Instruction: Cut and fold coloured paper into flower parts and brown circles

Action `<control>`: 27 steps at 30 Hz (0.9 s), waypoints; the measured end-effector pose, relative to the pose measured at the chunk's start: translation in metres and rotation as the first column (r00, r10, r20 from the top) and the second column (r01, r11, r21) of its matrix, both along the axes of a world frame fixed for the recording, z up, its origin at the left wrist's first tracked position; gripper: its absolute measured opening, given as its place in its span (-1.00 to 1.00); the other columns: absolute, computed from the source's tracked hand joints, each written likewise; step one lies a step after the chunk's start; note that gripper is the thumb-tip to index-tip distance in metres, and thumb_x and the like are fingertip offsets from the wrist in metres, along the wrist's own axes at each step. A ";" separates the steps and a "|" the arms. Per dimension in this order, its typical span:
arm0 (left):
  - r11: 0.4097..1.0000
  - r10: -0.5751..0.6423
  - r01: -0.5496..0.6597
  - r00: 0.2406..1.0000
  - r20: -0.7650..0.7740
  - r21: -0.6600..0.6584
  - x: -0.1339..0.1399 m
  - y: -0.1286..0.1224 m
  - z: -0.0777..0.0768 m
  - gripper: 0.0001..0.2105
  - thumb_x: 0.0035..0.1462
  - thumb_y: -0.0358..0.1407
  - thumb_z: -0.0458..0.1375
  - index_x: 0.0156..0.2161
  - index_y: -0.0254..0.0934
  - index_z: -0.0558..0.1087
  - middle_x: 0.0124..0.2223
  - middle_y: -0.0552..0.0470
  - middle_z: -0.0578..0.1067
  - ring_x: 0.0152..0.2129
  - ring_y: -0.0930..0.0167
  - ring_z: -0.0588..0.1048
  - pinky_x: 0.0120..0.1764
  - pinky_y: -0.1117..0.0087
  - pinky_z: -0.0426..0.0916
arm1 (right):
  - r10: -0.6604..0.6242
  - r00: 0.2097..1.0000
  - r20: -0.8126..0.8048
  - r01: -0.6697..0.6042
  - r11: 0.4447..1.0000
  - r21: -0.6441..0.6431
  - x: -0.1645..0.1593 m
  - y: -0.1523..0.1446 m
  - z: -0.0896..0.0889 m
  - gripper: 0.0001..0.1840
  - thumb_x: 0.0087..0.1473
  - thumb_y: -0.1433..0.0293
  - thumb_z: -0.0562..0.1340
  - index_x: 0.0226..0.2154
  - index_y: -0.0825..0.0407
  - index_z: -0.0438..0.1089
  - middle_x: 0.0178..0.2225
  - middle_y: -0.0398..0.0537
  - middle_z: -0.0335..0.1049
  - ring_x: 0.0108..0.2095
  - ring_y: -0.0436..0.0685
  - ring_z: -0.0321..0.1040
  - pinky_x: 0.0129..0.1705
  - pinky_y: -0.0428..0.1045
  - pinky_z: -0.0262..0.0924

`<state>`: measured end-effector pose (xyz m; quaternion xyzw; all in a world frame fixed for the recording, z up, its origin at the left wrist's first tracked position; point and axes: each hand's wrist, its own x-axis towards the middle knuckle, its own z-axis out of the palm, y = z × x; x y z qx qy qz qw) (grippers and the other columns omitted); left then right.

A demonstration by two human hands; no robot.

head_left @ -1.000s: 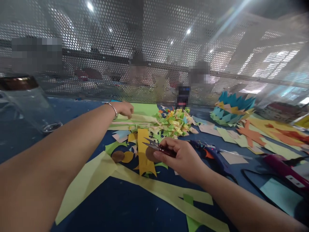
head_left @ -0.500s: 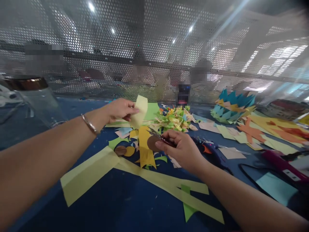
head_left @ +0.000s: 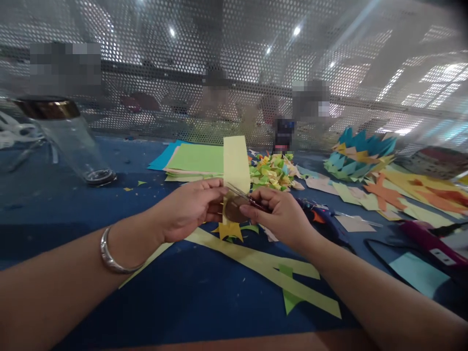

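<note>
Pinching an upright pale-yellow paper strip [head_left: 236, 158] near its left edge, above the blue tabletop [head_left: 164, 307], is the left hand [head_left: 192, 209]. The right hand [head_left: 281, 214] grips dark-red-handled metal scissors [head_left: 244, 195], blades across the strip, beside a round brown disc [head_left: 234, 210]. Markings on the purple plastic device [head_left: 420, 239] are unreadably blurred.

Desk [head_left: 204, 302]: open patch mid near edge, short of paper strips [head_left: 237, 253]. Left hand [head_left: 185, 212] and right hand [head_left: 285, 214] block the center. Screen [head_left: 237, 53] walls off far edge; jar [head_left: 73, 141] toward far left corner, glue gun [head_left: 333, 229] and power strip [head_left: 420, 239] toward right edge.
</note>
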<state>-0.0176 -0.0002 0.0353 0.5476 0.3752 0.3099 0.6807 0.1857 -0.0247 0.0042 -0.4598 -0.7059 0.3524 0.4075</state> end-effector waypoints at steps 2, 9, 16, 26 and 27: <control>0.999 -0.051 0.052 0.998 0.034 -0.012 -0.003 -0.004 -0.003 -0.78 0.16 -0.32 0.23 -0.06 -0.22 0.51 -0.12 -0.04 0.60 -0.25 0.39 0.55 -0.13 0.35 0.39 | 0.002 1.000 -0.012 -0.002 1.000 -0.003 -0.001 -0.001 -0.002 -0.79 0.07 0.25 0.32 -0.39 0.04 0.36 -0.54 -0.22 0.28 -0.51 -0.03 0.18 -0.45 -0.06 0.06; 0.999 -0.023 0.021 0.999 0.040 0.044 -0.008 -0.009 -0.005 -0.86 0.11 -0.41 0.24 -0.19 -0.25 0.53 -0.20 -0.01 0.61 -0.27 0.40 0.55 -0.20 0.42 0.36 | -0.017 0.992 -0.125 0.018 1.000 0.006 -0.006 -0.001 -0.007 -0.69 0.00 0.23 0.40 -0.28 0.02 0.35 -0.39 -0.14 0.39 -0.37 0.04 0.32 -0.31 -0.03 0.24; 0.998 -0.011 0.010 1.000 0.009 0.063 -0.007 -0.012 -0.006 -0.87 0.08 -0.39 0.25 -0.22 -0.28 0.56 -0.28 0.00 0.58 -0.38 0.45 0.50 -0.31 0.45 0.30 | -0.012 0.998 -0.065 0.015 0.999 0.046 -0.006 -0.002 -0.010 -0.69 0.03 0.21 0.38 -0.23 0.01 0.36 -0.33 -0.08 0.46 -0.33 0.08 0.39 -0.24 0.01 0.30; 0.994 -0.009 0.010 1.000 -0.008 0.110 -0.009 -0.011 -0.013 -0.83 0.02 -0.42 0.28 -0.22 -0.31 0.55 -0.24 -0.04 0.59 -0.38 0.42 0.51 -0.30 0.41 0.31 | -0.016 1.000 -0.005 0.017 0.998 0.065 -0.011 -0.006 -0.008 -0.73 0.04 0.23 0.36 -0.26 0.01 0.35 -0.36 -0.11 0.41 -0.33 0.08 0.37 -0.26 0.00 0.27; 0.992 -0.008 0.010 1.000 -0.012 0.124 -0.010 -0.010 -0.013 -0.84 0.02 -0.42 0.28 -0.22 -0.30 0.56 -0.25 -0.04 0.60 -0.38 0.42 0.51 -0.29 0.41 0.32 | -0.018 1.000 -0.002 0.018 0.998 0.065 -0.011 -0.006 -0.008 -0.72 0.04 0.22 0.36 -0.26 0.01 0.35 -0.35 -0.10 0.42 -0.33 0.08 0.37 -0.26 0.01 0.26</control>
